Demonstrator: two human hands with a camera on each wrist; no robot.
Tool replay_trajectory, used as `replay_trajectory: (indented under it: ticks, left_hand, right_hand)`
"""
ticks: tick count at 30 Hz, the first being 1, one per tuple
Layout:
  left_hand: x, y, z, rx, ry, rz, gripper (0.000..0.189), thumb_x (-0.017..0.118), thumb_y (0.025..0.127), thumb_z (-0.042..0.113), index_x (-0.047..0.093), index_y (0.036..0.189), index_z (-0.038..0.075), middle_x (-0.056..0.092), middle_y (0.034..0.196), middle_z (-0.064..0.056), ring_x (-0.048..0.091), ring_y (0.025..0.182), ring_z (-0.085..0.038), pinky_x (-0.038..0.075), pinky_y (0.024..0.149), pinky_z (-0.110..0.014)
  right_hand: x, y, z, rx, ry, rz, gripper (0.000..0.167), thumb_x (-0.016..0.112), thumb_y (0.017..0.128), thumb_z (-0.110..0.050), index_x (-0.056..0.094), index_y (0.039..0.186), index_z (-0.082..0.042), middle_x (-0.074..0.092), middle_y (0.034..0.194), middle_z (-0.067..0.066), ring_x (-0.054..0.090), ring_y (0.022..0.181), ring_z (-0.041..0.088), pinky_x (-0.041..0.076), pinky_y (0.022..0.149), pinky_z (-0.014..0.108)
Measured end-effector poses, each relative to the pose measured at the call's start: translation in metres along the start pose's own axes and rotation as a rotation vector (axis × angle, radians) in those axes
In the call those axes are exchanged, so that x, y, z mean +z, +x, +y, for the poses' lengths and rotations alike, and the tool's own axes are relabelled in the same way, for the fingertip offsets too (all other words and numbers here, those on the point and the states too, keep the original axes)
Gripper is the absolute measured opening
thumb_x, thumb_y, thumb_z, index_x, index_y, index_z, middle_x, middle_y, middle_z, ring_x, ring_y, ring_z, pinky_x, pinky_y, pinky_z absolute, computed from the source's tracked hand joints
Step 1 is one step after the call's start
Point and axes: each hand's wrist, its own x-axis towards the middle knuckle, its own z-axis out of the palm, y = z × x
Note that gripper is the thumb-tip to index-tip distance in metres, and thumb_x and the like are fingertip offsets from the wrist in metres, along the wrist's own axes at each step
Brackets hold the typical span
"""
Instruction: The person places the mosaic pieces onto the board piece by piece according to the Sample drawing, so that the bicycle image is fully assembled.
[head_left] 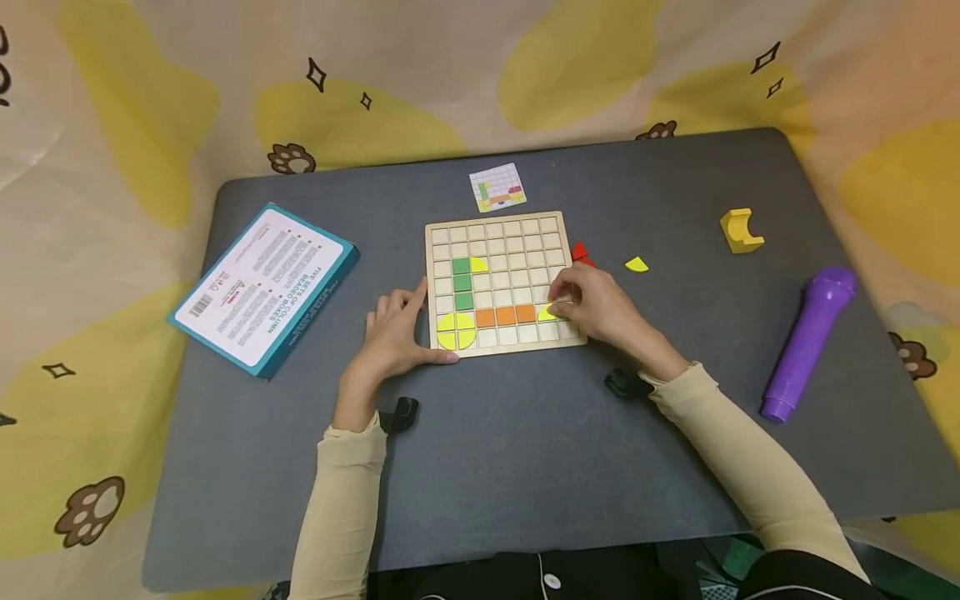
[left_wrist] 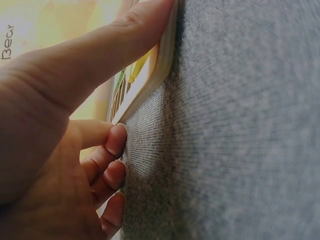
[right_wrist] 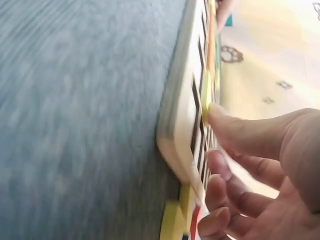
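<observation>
A wooden grid board [head_left: 517, 279] lies flat mid-table, with green squares [head_left: 462, 283], orange squares [head_left: 506, 316] and yellow quarter-circles [head_left: 456, 331] in its cells. My left hand [head_left: 390, 333] rests at its front left corner, thumb [left_wrist: 125, 37] straight along the front edge and the other fingers at the left side. Over the board's right part, my right hand [head_left: 603, 308] has its thumb and curled index finger at another yellow quarter-circle piece [head_left: 546, 313], right of the orange squares. The right wrist view shows the thumb tip touching that yellow piece [right_wrist: 205, 95]; the index fingertip is partly hidden.
A patterned card [head_left: 498, 187] lies behind the board. Red pieces [head_left: 581, 252] and a loose yellow quarter-circle [head_left: 636, 264] are to its right. Farther right are a yellow block [head_left: 739, 232] and a purple cylinder [head_left: 808, 346]. A teal-edged box [head_left: 264, 287] lies at the left.
</observation>
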Motion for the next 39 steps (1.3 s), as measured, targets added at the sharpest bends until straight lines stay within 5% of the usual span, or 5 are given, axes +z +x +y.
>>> replay_trajectory:
  ticks: [10,19,27,33,39]
  left_hand:
    - [0.000,0.000,0.000,-0.001,-0.007,0.000,0.135,0.098,0.073,0.046,0.011,0.173,0.017,0.040,0.155,-0.020,0.031,0.135,-0.037,0.025,0.110,-0.055]
    - [-0.001,-0.001,0.000,-0.004,-0.008,0.000,0.135,0.097,0.074,0.046,0.011,0.172,0.016,0.039,0.155,-0.020,0.031,0.137,-0.038,0.024,0.113,-0.056]
    - [-0.001,-0.001,0.000,-0.001,-0.015,0.002,0.135,0.098,0.073,0.045,0.011,0.172,0.017,0.040,0.154,-0.020,0.031,0.136,-0.038,0.024,0.111,-0.056]
    - [-0.001,-0.001,0.000,0.006,-0.011,0.003,0.135,0.098,0.073,0.045,0.011,0.172,0.017,0.040,0.154,-0.020,0.031,0.136,-0.038,0.024,0.111,-0.056]
    - [-0.001,-0.001,0.001,0.006,0.000,-0.002,0.135,0.098,0.074,0.046,0.011,0.172,0.017,0.040,0.154,-0.020,0.032,0.135,-0.038,0.025,0.111,-0.056]
  right_hand:
    - [-0.026,-0.033,0.030,0.072,-0.031,0.008,0.020,0.084,0.092,-0.016,0.072,0.104,-0.004,0.065,0.099,0.013,0.054,0.083,0.025,0.042,0.075,0.037]
    - [-0.024,-0.044,0.031,0.161,-0.063,-0.019,0.021,0.083,0.093,-0.019,0.070,0.099,-0.003,0.064,0.093,0.012,0.056,0.084,0.027,0.042,0.075,0.038]
    - [-0.011,-0.040,0.023,0.042,0.027,0.110,0.012,0.081,0.094,-0.008,0.075,0.103,-0.003,0.066,0.085,0.010,0.055,0.076,0.021,0.042,0.069,0.028]
    - [-0.005,-0.030,0.015,-0.074,0.039,0.041,0.023,0.066,0.101,0.002,0.078,0.120,-0.002,0.068,0.109,0.015,0.055,0.089,0.025,0.043,0.078,0.034]
    - [-0.004,-0.017,0.008,-0.066,0.044,0.055,0.022,0.073,0.095,0.004,0.074,0.117,0.000,0.075,0.099,0.015,0.066,0.086,0.026,0.049,0.078,0.034]
